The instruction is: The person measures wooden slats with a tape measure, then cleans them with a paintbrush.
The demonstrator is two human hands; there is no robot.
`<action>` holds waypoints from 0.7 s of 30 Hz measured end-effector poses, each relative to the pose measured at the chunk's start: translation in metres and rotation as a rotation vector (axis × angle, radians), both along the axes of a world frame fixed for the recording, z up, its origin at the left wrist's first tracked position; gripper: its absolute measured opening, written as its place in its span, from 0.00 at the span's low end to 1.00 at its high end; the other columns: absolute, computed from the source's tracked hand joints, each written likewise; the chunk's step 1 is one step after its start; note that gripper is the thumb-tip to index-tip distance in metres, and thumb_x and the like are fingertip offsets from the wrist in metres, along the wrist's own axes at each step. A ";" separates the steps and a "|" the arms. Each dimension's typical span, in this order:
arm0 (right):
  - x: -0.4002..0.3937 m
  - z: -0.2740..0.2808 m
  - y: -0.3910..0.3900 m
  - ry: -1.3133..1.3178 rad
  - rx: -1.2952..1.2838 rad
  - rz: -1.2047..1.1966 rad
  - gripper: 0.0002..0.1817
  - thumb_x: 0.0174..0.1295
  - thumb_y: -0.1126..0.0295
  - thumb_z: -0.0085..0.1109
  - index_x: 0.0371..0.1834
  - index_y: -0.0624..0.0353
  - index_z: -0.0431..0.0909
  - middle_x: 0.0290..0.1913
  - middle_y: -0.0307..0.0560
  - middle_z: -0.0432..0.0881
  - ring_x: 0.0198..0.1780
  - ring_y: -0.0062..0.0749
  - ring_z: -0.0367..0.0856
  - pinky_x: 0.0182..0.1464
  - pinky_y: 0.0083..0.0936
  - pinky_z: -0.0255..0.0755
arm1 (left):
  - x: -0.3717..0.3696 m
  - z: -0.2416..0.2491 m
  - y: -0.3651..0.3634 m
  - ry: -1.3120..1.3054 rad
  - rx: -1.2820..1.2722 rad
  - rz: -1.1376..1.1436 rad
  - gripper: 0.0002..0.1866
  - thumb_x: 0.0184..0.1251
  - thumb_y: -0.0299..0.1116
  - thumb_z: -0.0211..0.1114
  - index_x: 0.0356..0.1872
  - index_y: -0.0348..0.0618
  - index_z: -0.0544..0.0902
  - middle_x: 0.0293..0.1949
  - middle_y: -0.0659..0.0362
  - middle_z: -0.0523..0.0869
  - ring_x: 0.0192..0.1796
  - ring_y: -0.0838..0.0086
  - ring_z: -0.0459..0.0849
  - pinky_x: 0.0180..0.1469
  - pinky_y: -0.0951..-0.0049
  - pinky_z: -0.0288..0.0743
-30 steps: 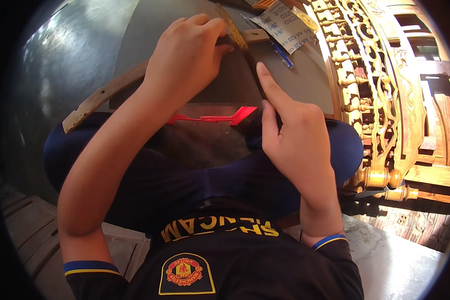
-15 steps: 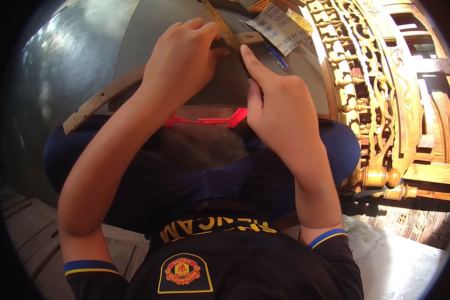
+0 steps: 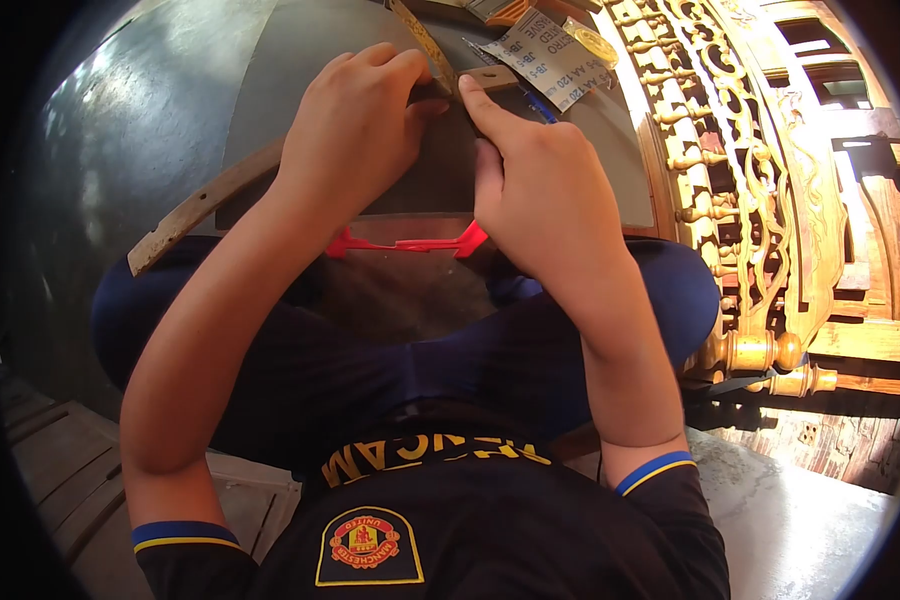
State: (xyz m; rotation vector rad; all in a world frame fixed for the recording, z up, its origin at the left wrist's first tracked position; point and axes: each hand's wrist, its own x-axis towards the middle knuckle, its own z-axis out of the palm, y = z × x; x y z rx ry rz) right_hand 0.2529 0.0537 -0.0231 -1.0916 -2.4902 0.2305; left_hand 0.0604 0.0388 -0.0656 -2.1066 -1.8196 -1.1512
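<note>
My left hand [image 3: 355,130] is closed on a curved wooden strip [image 3: 202,205], whose holed far end shows beyond the fingers. My right hand [image 3: 545,185] is closed on the near end of a narrow, yellow-brown flat tool that looks like a file [image 3: 420,40]. Its index finger lies stretched along the tool. Its other fingers and the grip are mostly hidden. The tool crosses the wooden strip between my two hands, close to my left fingertips.
A dark grey board [image 3: 270,80] lies ahead. To the right are printed sandpaper [image 3: 560,65], a blue pen-like object [image 3: 540,108] and a yellow roll [image 3: 590,40]. A red plastic piece [image 3: 425,244] sits before my lap. Carved wooden furniture [image 3: 760,180] stands at the right.
My right hand and the file-like tool have shifted a little forward and left along the wood. My left hand stays nearly in place on the strip.
</note>
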 end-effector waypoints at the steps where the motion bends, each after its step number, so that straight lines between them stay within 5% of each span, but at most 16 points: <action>1: 0.001 0.003 -0.004 -0.023 -0.046 -0.025 0.28 0.70 0.76 0.60 0.74 0.57 0.81 0.30 0.65 0.85 0.32 0.63 0.86 0.40 0.47 0.79 | 0.000 0.000 0.000 0.004 0.003 0.003 0.12 0.67 0.34 0.77 0.42 0.37 0.87 0.41 0.51 0.89 0.46 0.48 0.89 0.49 0.52 0.81; 7: 0.042 -0.001 -0.062 0.090 -0.107 -0.045 0.29 0.69 0.79 0.61 0.75 0.56 0.81 0.30 0.65 0.86 0.31 0.60 0.86 0.39 0.44 0.79 | -0.003 -0.004 -0.001 0.020 -0.001 0.000 0.10 0.67 0.34 0.76 0.41 0.38 0.87 0.41 0.50 0.89 0.46 0.49 0.88 0.52 0.51 0.82; 13: 0.003 -0.006 -0.010 0.056 -0.015 -0.013 0.29 0.69 0.79 0.61 0.75 0.58 0.81 0.28 0.64 0.84 0.27 0.60 0.83 0.36 0.46 0.76 | 0.001 0.001 0.001 0.015 -0.009 0.003 0.11 0.68 0.34 0.77 0.42 0.37 0.87 0.40 0.52 0.90 0.44 0.49 0.89 0.48 0.52 0.81; 21: 0.047 0.001 -0.063 0.104 -0.159 -0.059 0.30 0.70 0.79 0.62 0.77 0.57 0.80 0.26 0.63 0.83 0.26 0.59 0.82 0.34 0.45 0.75 | -0.002 -0.004 0.000 0.024 0.027 -0.003 0.11 0.68 0.34 0.77 0.42 0.38 0.87 0.40 0.52 0.90 0.43 0.49 0.89 0.47 0.53 0.81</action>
